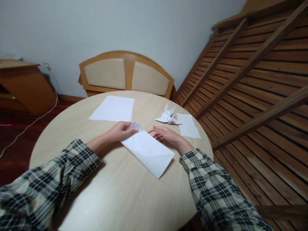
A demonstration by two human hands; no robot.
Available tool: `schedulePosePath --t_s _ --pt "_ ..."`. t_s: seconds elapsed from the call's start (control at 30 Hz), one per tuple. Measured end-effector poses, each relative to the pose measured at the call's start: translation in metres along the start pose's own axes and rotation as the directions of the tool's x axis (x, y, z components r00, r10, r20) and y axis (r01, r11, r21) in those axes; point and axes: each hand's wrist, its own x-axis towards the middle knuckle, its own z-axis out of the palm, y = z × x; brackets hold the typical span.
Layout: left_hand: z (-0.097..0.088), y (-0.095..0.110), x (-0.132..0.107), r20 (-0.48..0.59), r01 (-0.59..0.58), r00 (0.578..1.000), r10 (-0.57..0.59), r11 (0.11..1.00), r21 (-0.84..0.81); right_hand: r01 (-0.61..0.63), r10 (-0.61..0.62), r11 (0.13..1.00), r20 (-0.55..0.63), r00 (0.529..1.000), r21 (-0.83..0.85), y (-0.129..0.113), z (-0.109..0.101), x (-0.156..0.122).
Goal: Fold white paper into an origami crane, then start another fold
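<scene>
A folded white sheet of paper (pixel 149 149), a long rectangle with crease lines, lies slantwise above the round table. My left hand (pixel 121 131) pinches its upper left end, thumb on top and the other fingers underneath. Close by the sheet's upper right edge is my right hand (pixel 166 134), its fingers loosely bent and apart; I see nothing held in it. Whether those fingertips touch the paper is unclear. Beyond the right hand sits a folded white paper crane (pixel 169 115).
Flat white paper (pixel 115 108) lies at the table's far left, and smaller white sheets (pixel 190 126) lie beside the crane. The round table (pixel 115 192) has a padded wooden headboard (pixel 128 72) behind it. A slatted wooden frame (pixel 255 83) leans along the right side.
</scene>
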Motion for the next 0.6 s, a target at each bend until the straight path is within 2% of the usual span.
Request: schedulePosePath --t_s 0.17,0.23,0.3,0.33,0.4,0.47,0.53,0.57,0.6 --pt "0.004 0.003 -0.005 0.111 -0.019 0.994 0.017 1.000 0.021 -0.001 0.022 0.993 0.177 0.984 -0.116 -0.001 0.015 -0.004" --pt "0.003 0.003 -0.005 0.125 -0.029 0.992 0.021 0.997 0.068 -0.005 0.035 0.988 0.192 0.981 -0.153 -0.002 0.018 -0.005" --pt "0.002 0.003 -0.003 0.091 -0.047 0.995 0.036 0.992 0.114 0.001 0.026 0.986 0.163 0.986 -0.165 -0.002 0.019 -0.006" --pt "0.001 0.002 -0.002 0.048 -0.060 0.997 0.054 0.989 0.132 0.003 0.019 0.987 0.138 0.990 -0.161 -0.001 0.020 -0.005" --pt "0.000 0.002 0.002 -0.117 -0.095 0.987 0.111 0.987 0.133 0.011 0.001 0.991 0.093 0.996 -0.131 0.000 0.020 -0.003" --pt "-0.001 0.002 0.007 -0.329 -0.117 0.935 0.133 0.991 0.066 0.043 -0.041 0.996 0.029 0.999 -0.078 0.003 0.020 0.001" --pt "0.000 0.002 0.009 -0.475 -0.099 0.879 0.039 0.990 -0.103 0.122 -0.124 0.992 -0.097 0.988 -0.030 0.006 0.021 0.006" --pt "0.003 0.002 0.010 -0.482 -0.070 0.875 -0.043 0.974 -0.214 0.174 -0.175 0.985 -0.177 0.969 -0.021 0.007 0.021 0.008" --pt "0.006 0.001 0.010 -0.441 -0.024 0.888 -0.132 0.943 -0.331 0.225 -0.222 0.974 -0.257 0.941 -0.016 0.008 0.021 0.011"
